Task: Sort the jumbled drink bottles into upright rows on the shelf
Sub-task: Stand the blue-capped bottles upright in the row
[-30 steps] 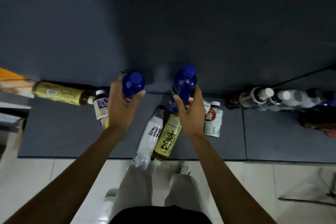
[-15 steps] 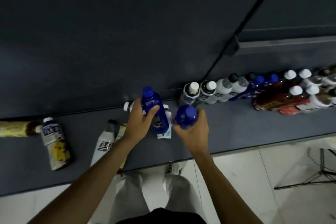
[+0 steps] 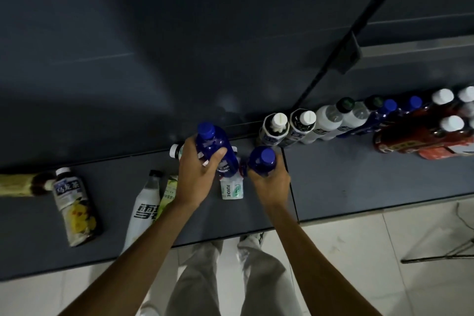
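Observation:
My left hand (image 3: pixel 198 174) grips a dark blue bottle (image 3: pixel 214 147) with a blue cap, tilted toward the back wall. My right hand (image 3: pixel 269 183) grips a second blue bottle (image 3: pixel 263 161), seen cap-on from above. Both are held over the dark grey shelf (image 3: pixel 359 182). To the right along the back wall stands an upright row of bottles (image 3: pixel 331 120): white-capped, then white-bodied, then blue ones, with red bottles (image 3: pixel 420 141) at the far right. Under my hands lies a small white juice bottle (image 3: pixel 232 188).
Lying flat on the left are a white bottle (image 3: pixel 143 208), a green-labelled bottle (image 3: pixel 168 194), a tea bottle with a yellow flower label (image 3: pixel 74 206) and a yellowish bottle (image 3: pixel 18 185) at the edge. A white cap (image 3: pixel 174 150) peeks out behind my left hand. White floor tiles lie below the shelf edge.
The view has swung right, bringing the upright row into sight. Both hands have carried the blue bottles rightward along the shelf, toward the row's left end.

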